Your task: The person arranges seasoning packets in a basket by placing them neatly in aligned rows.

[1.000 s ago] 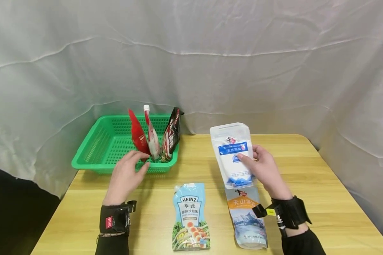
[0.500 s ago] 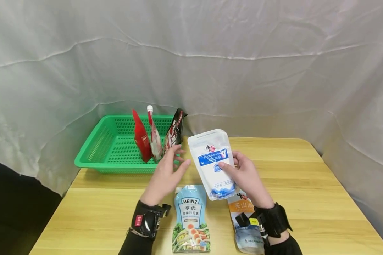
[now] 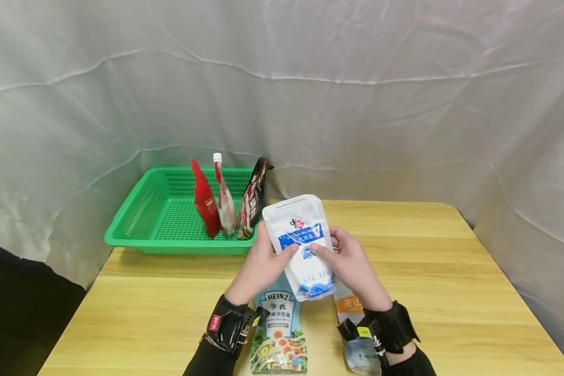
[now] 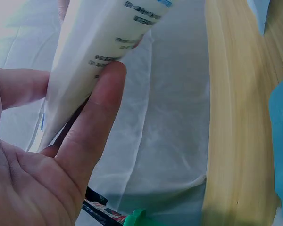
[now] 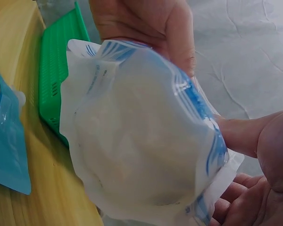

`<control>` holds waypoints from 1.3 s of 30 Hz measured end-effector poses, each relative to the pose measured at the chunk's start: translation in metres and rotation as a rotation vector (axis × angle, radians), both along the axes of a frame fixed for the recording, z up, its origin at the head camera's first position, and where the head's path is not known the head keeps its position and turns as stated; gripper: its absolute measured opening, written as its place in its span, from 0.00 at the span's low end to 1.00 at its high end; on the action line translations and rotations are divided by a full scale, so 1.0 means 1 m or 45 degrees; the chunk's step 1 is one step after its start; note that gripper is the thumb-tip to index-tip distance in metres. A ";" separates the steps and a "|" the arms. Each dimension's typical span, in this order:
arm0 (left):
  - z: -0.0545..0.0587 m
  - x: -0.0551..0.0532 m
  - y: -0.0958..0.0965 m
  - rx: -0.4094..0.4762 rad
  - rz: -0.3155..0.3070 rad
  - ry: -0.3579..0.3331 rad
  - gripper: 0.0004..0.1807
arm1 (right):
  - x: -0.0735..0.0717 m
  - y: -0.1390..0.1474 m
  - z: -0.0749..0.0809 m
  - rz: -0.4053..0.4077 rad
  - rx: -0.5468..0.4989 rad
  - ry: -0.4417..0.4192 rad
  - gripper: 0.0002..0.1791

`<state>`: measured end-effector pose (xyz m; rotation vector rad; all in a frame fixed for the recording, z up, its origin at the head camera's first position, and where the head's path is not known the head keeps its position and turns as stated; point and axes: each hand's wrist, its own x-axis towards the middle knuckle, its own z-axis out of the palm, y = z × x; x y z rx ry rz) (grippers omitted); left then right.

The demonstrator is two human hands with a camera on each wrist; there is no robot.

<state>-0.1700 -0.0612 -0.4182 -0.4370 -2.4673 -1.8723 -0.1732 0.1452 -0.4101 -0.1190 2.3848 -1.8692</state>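
Note:
Both hands hold a white and blue bag of sea salt (image 3: 310,274) above the table in the head view. My left hand (image 3: 259,263) grips its left side, thumb across the front; the left wrist view shows fingers behind the bag (image 4: 87,47). At the right edge, my right hand (image 3: 357,269) pinches it, thumb on the printed face and fingers behind. Below the bag lies a light blue Heinz salad dressing pouch (image 3: 279,334), its top partly covered. An orange and blue salt pouch (image 3: 349,304) lies to the right, partly hidden by the right wrist.
A green basket (image 3: 131,244) stands at the back left of the wooden table (image 3: 451,292). Inside, at its right end, stand a red packet (image 3: 206,206), a white-capped pouch (image 3: 225,209) and a black packet (image 3: 254,201). A grey cloth (image 3: 357,120) hangs behind.
My right hand has carried the sea salt bag leftward, away from over the orange and blue pouch. The left hand has moved right from beside the basket and taken hold of the bag.

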 end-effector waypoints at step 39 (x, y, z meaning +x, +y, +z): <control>0.011 0.001 -0.021 -0.149 -0.035 0.059 0.22 | 0.005 -0.001 -0.005 0.087 -0.072 0.125 0.23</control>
